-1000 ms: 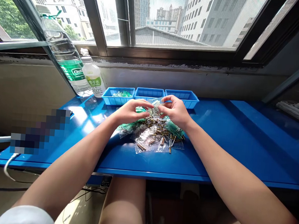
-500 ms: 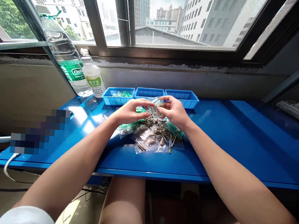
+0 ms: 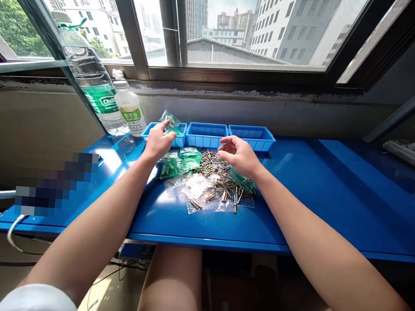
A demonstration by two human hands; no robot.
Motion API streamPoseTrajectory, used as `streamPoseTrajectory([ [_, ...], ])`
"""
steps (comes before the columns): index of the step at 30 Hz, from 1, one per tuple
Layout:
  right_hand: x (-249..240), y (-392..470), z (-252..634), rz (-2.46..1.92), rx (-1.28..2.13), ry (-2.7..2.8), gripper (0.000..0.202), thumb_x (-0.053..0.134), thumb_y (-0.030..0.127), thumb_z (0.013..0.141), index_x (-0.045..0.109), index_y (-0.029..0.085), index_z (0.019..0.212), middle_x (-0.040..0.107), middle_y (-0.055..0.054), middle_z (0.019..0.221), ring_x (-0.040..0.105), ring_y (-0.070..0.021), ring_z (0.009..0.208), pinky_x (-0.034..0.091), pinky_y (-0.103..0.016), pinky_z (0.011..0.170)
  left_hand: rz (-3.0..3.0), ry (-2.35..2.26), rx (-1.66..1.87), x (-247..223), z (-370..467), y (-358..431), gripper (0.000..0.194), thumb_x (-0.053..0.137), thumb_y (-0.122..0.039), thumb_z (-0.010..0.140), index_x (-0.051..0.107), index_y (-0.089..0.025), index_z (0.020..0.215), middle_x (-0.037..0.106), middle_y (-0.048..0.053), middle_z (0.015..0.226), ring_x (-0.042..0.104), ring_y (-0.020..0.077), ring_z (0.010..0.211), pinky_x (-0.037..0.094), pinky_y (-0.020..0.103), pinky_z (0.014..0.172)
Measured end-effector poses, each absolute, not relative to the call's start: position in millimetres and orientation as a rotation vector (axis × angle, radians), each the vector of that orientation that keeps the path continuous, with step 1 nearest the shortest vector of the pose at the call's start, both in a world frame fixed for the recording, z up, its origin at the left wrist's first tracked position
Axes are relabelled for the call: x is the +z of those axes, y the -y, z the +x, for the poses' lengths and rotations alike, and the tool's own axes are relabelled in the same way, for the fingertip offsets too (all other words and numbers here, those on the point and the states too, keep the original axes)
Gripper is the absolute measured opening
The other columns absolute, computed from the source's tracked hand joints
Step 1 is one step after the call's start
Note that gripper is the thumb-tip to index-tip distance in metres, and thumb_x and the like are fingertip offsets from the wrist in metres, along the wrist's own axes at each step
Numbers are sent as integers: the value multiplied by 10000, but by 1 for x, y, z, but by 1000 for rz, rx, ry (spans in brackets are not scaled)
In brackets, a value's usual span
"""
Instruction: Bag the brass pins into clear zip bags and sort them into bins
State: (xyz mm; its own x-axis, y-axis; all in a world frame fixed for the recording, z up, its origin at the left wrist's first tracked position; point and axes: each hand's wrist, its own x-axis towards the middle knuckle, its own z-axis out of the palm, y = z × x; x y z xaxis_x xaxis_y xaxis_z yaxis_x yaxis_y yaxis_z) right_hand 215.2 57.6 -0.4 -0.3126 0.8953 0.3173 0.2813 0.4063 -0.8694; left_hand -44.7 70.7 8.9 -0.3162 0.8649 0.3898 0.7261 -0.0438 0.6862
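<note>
My left hand (image 3: 160,141) is over the left blue bin (image 3: 180,141), thumb and index finger apart. A small clear and green packet (image 3: 169,118) is at its fingertips, above the bin's back rim; no grip on it shows. My right hand (image 3: 241,154) is loosely curved in front of the right blue bin (image 3: 257,142), thumb and fingers apart, nothing between them. Between and below the hands lies a pile of metal rivets (image 3: 213,168), with green packets (image 3: 189,159) on its left and clear plastic bags (image 3: 197,188) with copper-coloured pieces in front.
The middle blue bin (image 3: 207,138) stands between the other two. A large water bottle (image 3: 99,94) and a smaller white bottle (image 3: 130,111) stand at the table's back left. A blurred object (image 3: 54,182) with a white cable is on the blue table (image 3: 333,199) at left.
My left hand has moved left and back from the pile to the left bin. The clear packet between my hands has gone from there. My right hand has barely moved, its fingers now free.
</note>
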Motion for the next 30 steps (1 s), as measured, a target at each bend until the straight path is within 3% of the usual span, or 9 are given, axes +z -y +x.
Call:
streamPoseTrajectory([
  [4, 0, -57, 216, -1033, 860, 1861, 313, 663, 215, 744, 589, 147, 1040, 697, -65, 890, 640, -170, 769, 534, -336, 748, 1756, -2270, 978, 7, -46, -70, 600, 539, -297, 775, 540, -200, 1367, 629, 109, 1305, 453, 400, 1278, 311, 629, 1043],
  [9, 2, -55, 216, -1045, 801, 1911, 326, 664, 213, 753, 599, 141, 1064, 709, -72, 902, 658, -182, 796, 535, -338, 768, 1940, -2426, 810, 4, -42, -66, 542, 519, -354, 788, 616, -184, 1293, 549, 178, 1327, 412, 420, 1269, 337, 612, 1008],
  [13, 3, -55, 217, -1062, 774, 1932, 327, 662, 209, 756, 603, 145, 1071, 714, -65, 896, 663, -183, 791, 536, -336, 761, 1950, -2476, 752, 5, -42, -63, 476, 550, -397, 759, 691, -198, 1169, 412, 153, 1435, 350, 418, 1305, 335, 581, 1029],
  [19, 4, -53, 217, -1081, 733, 1962, 315, 657, 203, 764, 606, 148, 1071, 719, -67, 900, 663, -180, 790, 535, -329, 753, 2126, -2374, 622, 4, -47, -64, 551, 505, -413, 760, 662, -156, 1222, 588, 162, 1285, 447, 376, 1210, 374, 546, 963],
  [26, 2, -54, 218, -1098, 597, 2072, 272, 636, 205, 776, 639, 156, 1043, 728, -58, 885, 663, -179, 788, 524, -308, 728, 2156, -2339, 572, 4, -48, -63, 599, 532, -461, 739, 629, -179, 1259, 586, 167, 1289, 436, 413, 1200, 369, 563, 936],
  [30, 0, -57, 222, -1098, 406, 2216, 224, 625, 264, 805, 690, 161, 993, 727, -91, 1004, 654, -226, 937, 520, -353, 835, 2164, -2309, 673, 3, -46, -62, 570, 566, -433, 720, 640, -200, 1235, 544, 166, 1320, 420, 410, 1225, 338, 573, 980],
])
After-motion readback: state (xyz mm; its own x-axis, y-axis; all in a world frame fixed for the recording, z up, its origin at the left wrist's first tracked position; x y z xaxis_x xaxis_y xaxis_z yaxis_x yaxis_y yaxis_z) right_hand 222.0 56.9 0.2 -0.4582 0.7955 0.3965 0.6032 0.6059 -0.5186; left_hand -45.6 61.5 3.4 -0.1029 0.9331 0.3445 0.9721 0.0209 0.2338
